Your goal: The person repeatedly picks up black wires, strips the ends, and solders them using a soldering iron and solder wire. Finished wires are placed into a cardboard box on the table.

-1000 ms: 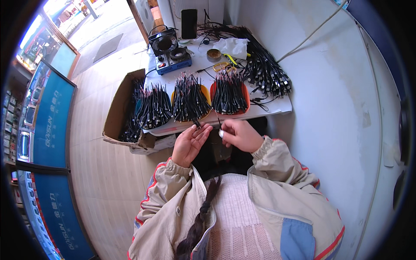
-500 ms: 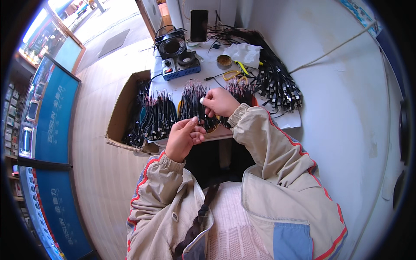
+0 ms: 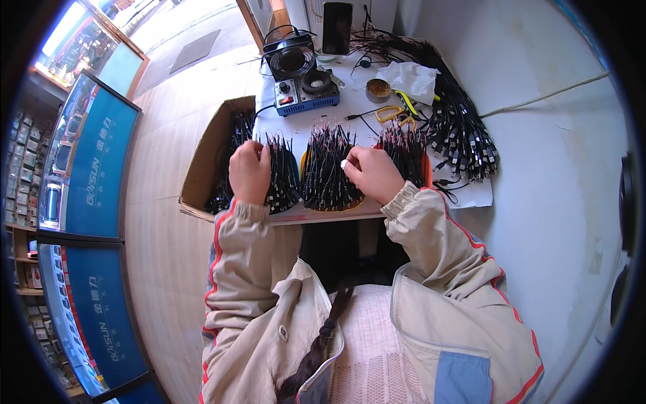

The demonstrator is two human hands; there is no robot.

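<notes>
Three fanned bundles of short black cables with stripped pinkish wire ends stand along the near edge of a white table: a left bundle (image 3: pixel 282 176), a middle bundle (image 3: pixel 328 168) and a right bundle (image 3: pixel 405 151). My left hand (image 3: pixel 249 174) is at the left bundle, between it and the cardboard box. Its fingers are curled, and whatever they hold is hidden behind the hand. Between the middle and right bundles, my right hand (image 3: pixel 374 174) has thumb and fingers pinched together, a small white covering (image 3: pixel 344 164) at a fingertip. What it pinches does not show.
A cardboard box (image 3: pixel 196 195) with more black cables sits at the left. Behind the bundles are a blue soldering pot (image 3: pixel 306 97) with a fan, a round tin (image 3: pixel 378 90), yellow-handled scissors (image 3: pixel 388 114) and a phone (image 3: pixel 337 28). A big cable pile (image 3: pixel 464 138) lies right, beside the wall.
My left hand has moved away from my right hand, left and forward to the left bundle. My right hand has shifted slightly within the scene, and the whole view has turned a little left.
</notes>
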